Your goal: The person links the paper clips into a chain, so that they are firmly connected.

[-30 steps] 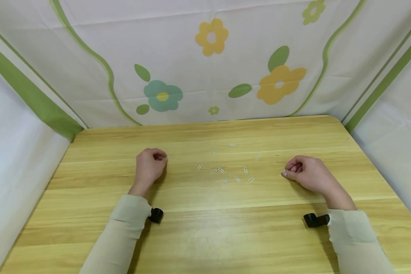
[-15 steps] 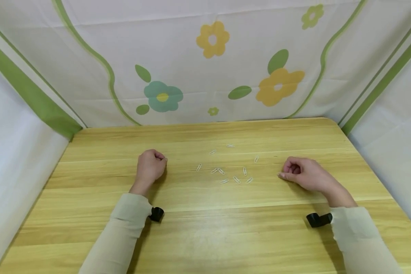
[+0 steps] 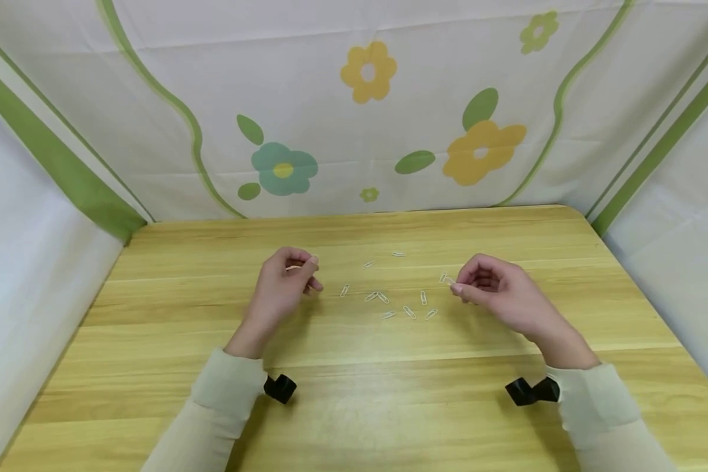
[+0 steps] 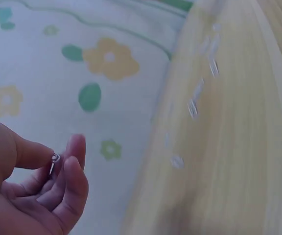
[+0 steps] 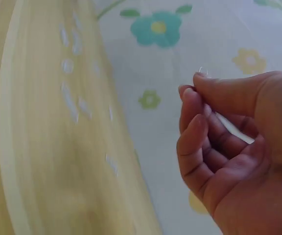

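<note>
A white cloth [image 3: 360, 128] with printed flowers [image 3: 463, 169] hangs behind a wood-grain table [image 3: 360, 413]; the left hand [image 3: 283, 282] pinches a paper clip [image 4: 56, 158] between thumb and finger, loose clips [image 3: 410, 313] lie scattered mid-table, and the right hand [image 3: 504, 292], its other fingers curled, pinches a second clip [image 3: 451, 281] at its fingertips

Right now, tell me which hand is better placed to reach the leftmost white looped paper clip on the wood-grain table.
Likely the left hand: it's nearer that leftmost clip; the right hand is near the rightmost scattered clip. Each already pinches another clip.
</note>
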Demonstrator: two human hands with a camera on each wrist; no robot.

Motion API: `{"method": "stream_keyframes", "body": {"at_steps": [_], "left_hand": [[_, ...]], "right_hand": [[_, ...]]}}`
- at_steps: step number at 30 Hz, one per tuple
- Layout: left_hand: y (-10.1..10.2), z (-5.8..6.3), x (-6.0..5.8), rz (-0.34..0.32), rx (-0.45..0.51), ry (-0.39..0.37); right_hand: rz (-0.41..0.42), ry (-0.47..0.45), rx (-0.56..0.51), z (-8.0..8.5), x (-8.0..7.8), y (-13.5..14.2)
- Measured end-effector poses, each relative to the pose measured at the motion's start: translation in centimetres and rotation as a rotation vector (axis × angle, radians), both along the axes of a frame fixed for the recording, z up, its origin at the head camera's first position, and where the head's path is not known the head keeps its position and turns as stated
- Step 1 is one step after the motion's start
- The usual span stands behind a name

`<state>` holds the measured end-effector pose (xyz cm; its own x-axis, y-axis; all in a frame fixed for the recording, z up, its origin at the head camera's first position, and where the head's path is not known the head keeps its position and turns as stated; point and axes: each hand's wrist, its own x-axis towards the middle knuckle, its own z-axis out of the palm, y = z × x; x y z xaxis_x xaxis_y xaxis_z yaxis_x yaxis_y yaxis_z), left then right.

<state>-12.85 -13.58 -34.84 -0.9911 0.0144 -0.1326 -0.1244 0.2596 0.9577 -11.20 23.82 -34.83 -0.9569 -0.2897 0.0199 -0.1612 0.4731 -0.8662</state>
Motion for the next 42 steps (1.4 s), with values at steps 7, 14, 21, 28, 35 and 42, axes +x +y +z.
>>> {"method": "stream_keyframes", "body": {"at_steps": [7,14,21,28,35,42], "left_hand": [[3.4,2.8,2.6,-0.087,0.114,0.083],[6.4,2.9,4.3,-0.136,0.292,0.095],[8.1,2.3,4.8,-0.073,0.451,0.063],[8.5,3.0,5.6,-0.068,0.471,0.115],[8.7,3.3,5.8,-0.056,0.425,0.196],[8.8,3.0,5.5,-0.002,0.430,0.216]], "right_hand": [[0.009,0.020,-0.130,1.4,0.6,-2.8],[-0.006,0.019,-0.249,2.5,0.6,-5.6],[0.032,0.035,-0.317,2.6,0.7,-7.3],[0.053,0.088,-0.334,2.8,1.2,-7.8],[0.045,0.110,-0.335,3.2,1.5,-8.1],[0.029,0.112,-0.328,2.9,1.2,-8.4]]}}
